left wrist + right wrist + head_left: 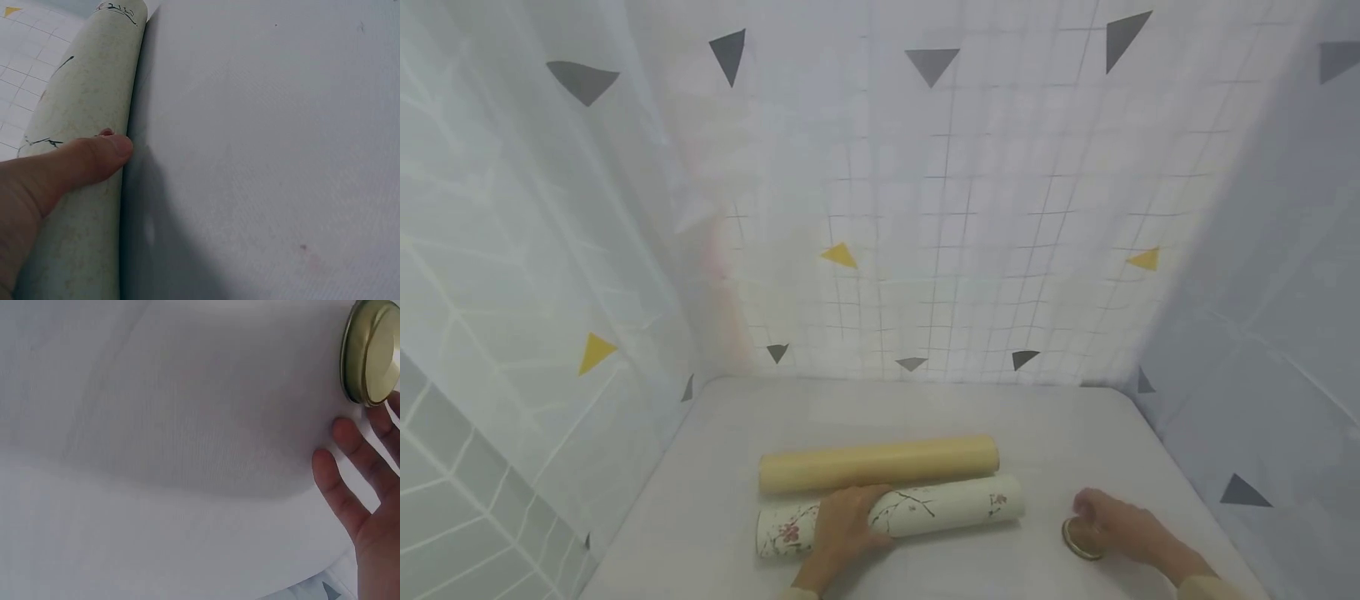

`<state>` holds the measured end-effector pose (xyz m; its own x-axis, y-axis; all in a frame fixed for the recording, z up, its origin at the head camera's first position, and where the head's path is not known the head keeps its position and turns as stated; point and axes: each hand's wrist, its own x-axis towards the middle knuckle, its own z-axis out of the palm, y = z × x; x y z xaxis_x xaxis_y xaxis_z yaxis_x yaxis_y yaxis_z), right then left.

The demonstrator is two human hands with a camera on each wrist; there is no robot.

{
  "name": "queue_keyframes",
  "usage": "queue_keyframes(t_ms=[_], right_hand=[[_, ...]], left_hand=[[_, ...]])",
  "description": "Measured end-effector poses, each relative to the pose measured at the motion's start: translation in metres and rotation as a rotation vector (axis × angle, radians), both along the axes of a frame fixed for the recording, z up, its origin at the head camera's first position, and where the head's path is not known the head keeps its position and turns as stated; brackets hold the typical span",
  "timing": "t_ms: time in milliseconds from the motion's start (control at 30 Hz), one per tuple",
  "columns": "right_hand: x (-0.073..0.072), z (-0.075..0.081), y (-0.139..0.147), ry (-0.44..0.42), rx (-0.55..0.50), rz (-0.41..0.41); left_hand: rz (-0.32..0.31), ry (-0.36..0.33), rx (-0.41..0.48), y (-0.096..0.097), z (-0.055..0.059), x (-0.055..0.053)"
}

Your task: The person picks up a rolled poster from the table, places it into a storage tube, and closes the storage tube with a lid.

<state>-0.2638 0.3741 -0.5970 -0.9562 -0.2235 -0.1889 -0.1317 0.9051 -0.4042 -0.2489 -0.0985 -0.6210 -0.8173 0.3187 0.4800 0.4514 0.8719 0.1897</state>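
Observation:
A white roll of floral wallpaper (pixel 951 507), printed with dark branches and red blossoms, lies across the table. My left hand (pixel 848 527) grips it left of its middle, the fingers over the top and the thumb (pixel 103 156) along its near side. Just behind lies a plain yellow roll (pixel 880 464). To the right, my right hand (pixel 1123 525) holds a round, gold-rimmed, lid-like piece (pixel 1081 538) on edge by its rim. In the right wrist view this gold piece (pixel 365 353) shows a stepped metallic edge, with several fingers (pixel 340 494) spread below it.
The white-covered table (pixel 880 408) has rounded back corners. Pale curtains (pixel 1000 208) with grey and yellow triangles surround it at the back and both sides.

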Motion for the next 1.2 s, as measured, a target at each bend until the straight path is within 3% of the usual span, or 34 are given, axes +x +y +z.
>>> queue_keyframes(t_ms=[100,200,300,400,533,633,867,1067,1200], right_hand=[[0.004,-0.004,0.004,0.067,-0.015,0.120],[0.007,-0.011,0.009,0.222,-0.030,0.265],[0.007,-0.017,0.010,0.330,-0.045,0.327],[0.007,-0.019,0.007,0.361,-0.026,0.308],[0.007,-0.015,0.001,0.317,0.019,0.168],[0.004,-0.012,-0.004,0.307,0.046,0.115],[0.000,-0.007,-0.011,0.411,0.071,0.155],[-0.003,-0.002,-0.017,0.374,0.067,0.103],[-0.003,-0.002,-0.022,0.402,0.049,0.071]], left_hand=[[0.005,0.012,0.001,0.000,0.000,0.000],[0.003,0.018,0.009,0.000,-0.001,0.000],[0.002,0.018,0.011,0.000,0.000,0.001],[-0.004,0.006,0.017,0.000,0.001,0.001],[-0.006,-0.012,0.023,0.000,0.002,0.001],[-0.002,-0.015,0.022,0.000,0.001,0.001],[-0.016,-0.006,0.039,0.001,0.001,0.001],[-0.008,0.017,0.020,0.001,0.001,0.001],[-0.022,0.046,0.022,0.001,0.000,0.001]])
